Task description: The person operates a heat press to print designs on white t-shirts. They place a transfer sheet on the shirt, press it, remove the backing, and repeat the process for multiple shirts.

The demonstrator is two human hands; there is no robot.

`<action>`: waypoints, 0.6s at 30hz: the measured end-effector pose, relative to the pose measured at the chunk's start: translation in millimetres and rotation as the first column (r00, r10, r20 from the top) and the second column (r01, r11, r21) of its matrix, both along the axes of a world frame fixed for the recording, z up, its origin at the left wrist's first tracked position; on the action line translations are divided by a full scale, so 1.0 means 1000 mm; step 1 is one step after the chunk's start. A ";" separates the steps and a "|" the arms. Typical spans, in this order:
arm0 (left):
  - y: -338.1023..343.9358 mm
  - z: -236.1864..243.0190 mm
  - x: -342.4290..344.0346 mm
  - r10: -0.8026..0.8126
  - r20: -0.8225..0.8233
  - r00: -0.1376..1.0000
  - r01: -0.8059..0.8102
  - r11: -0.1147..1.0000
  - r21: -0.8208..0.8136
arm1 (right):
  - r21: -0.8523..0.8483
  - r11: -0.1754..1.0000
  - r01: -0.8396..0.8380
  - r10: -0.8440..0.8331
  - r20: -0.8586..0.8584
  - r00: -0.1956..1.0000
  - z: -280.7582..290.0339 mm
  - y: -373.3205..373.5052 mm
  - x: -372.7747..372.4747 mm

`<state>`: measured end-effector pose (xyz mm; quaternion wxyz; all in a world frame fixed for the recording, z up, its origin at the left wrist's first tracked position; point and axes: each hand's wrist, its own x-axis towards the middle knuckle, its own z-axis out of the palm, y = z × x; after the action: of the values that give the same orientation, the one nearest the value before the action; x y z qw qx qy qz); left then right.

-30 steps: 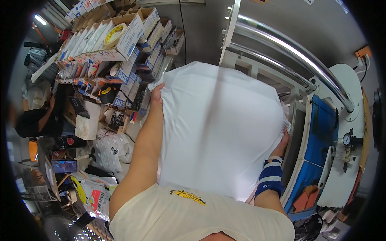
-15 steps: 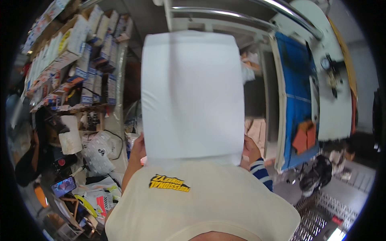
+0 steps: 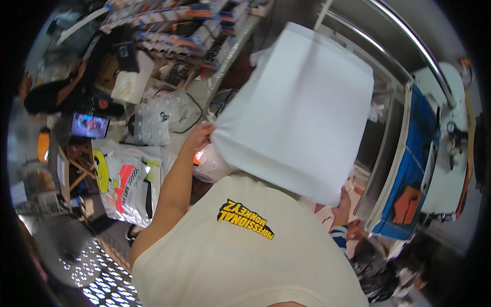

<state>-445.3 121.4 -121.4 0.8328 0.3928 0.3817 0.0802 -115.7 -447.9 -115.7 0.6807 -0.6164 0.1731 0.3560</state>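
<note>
A white fabric (image 3: 294,107) lies smooth and squarish in the middle of the view, with a faint crease down it. My left hand (image 3: 203,135) grips its left edge near the lower corner, fingers pinched on the cloth. My right hand (image 3: 341,204) is at the lower right corner, fingers partly hidden under the fabric's edge and curled on it. A striped wristband (image 3: 338,235) shows on my right wrist. A pale plastic bundle (image 3: 215,166) sits just below my left hand. Whatever supports the fabric underneath is mostly hidden.
Stacked cartons (image 3: 225,15) fill a shelf at upper left. A person in black (image 3: 48,100), a lit phone (image 3: 89,125) and a plastic package (image 3: 123,184) are at left. A metal frame (image 3: 381,102), blue pad (image 3: 417,138) and white machine plate (image 3: 447,179) stand at right.
The hands first held the upper sides of the spread fabric, then moved down to its lower corners. The fabric looks smoother and squarer, now appearing tilted clockwise as the view has turned.
</note>
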 end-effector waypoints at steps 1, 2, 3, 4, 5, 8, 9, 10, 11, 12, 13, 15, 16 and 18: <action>-0.008 -0.018 -0.003 -0.032 -0.055 0.998 0.037 0.995 0.089 | -0.136 0.984 -0.117 0.122 0.030 0.992 -0.008 0.007 0.013; -0.019 -0.039 0.000 -0.052 -0.119 0.991 0.072 0.983 0.170 | -0.279 0.920 -0.276 0.345 0.239 0.908 -0.007 0.000 0.016; -0.016 -0.050 0.017 -0.111 -0.346 0.932 0.233 0.914 0.333 | -0.188 0.974 -0.128 0.166 0.206 0.964 -0.016 -0.016 0.017; -0.032 -0.041 0.033 -0.031 -0.430 0.902 0.268 0.823 0.501 | -0.563 0.807 -0.177 0.439 0.372 0.818 0.013 0.012 0.023; -0.044 -0.028 0.037 0.069 -0.356 0.932 0.218 0.677 0.703 | -0.872 0.489 -0.034 0.681 0.357 0.639 0.053 0.048 0.038; -0.062 0.067 0.042 0.273 -0.187 0.944 -0.003 0.572 0.820 | -0.656 0.665 0.357 0.417 0.722 0.552 0.138 0.097 0.055; -0.065 0.087 0.030 0.332 -0.114 0.936 -0.065 0.483 0.873 | -0.628 0.694 0.352 0.438 0.756 0.486 0.169 0.115 0.064; -0.066 0.103 0.019 0.374 -0.043 0.927 -0.115 0.389 0.914 | -0.603 0.717 0.349 0.452 0.784 0.427 0.191 0.127 0.075; -0.064 0.119 0.006 0.410 0.027 0.912 -0.158 0.289 0.944 | -0.567 0.751 0.338 0.459 0.816 0.350 0.214 0.147 0.077; -0.060 0.139 -0.010 0.465 0.037 0.884 -0.129 0.166 0.978 | -0.529 0.785 0.321 0.457 0.846 0.276 0.234 0.169 0.072; -0.054 0.157 -0.030 0.512 0.051 0.858 -0.083 0.040 0.996 | -0.489 0.818 0.303 0.444 0.872 0.208 0.245 0.188 0.064; -0.045 0.179 -0.078 0.610 0.062 0.790 0.027 -0.136 0.990 | -0.459 0.875 0.153 0.445 0.887 0.122 0.251 0.209 0.059; -0.044 0.190 -0.103 0.697 0.037 0.716 0.101 -0.157 0.982 | -0.449 0.892 0.055 0.445 0.893 0.065 0.247 0.215 0.058; -0.049 0.198 -0.156 0.837 -0.060 0.543 0.257 -0.097 0.962 | -0.427 0.897 -0.116 0.431 0.902 0.017 0.235 0.228 0.056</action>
<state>-601.8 72.8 76.6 0.0081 0.7180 0.5867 0.3745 -60.1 -219.9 119.1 0.4541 -0.7866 -0.4150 -0.0525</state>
